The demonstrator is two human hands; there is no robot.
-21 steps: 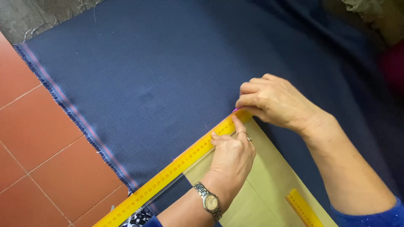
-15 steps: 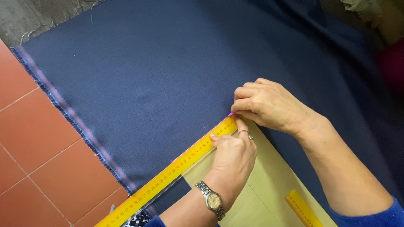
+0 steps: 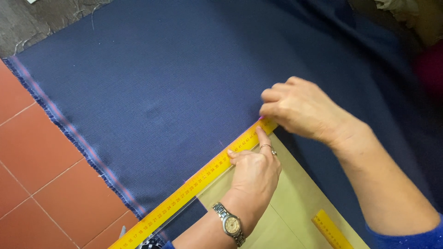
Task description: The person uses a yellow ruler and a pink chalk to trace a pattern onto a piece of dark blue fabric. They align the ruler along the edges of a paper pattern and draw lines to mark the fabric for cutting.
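Navy blue cloth (image 3: 175, 78) spread flat over a red-tiled floor (image 3: 41, 184), its frayed selvedge with a pink stripe (image 3: 87, 152) running diagonally along the left. On the cloth lies a pale yellow-green paper pattern (image 3: 295, 207), and along its upper-left edge a long yellow ruler (image 3: 194, 189), running from the bottom left up to the hands. A second, shorter yellow ruler (image 3: 330, 228) rests on the pattern near the bottom edge.

The left hand (image 3: 254, 173), with a wristwatch (image 3: 229, 224) and a ring, presses down on the long ruler with forefinger extended toward its far end; its grip is a flat press, holding nothing. The right hand (image 3: 300, 108) is curled closed at the ruler's tip, pinching something small and pinkish, probably chalk, though too little shows to tell for certain.

Likely faults from this position:
- only the far end of the ruler is pinned, so the free near end could pivot and skew any line
- the cloth lies loose on smooth tile and may creep or ripple under the pressing hand
- the pattern is unweighted and could shift beneath the ruler
- a marker held at the very tip could slip off the ruler's end
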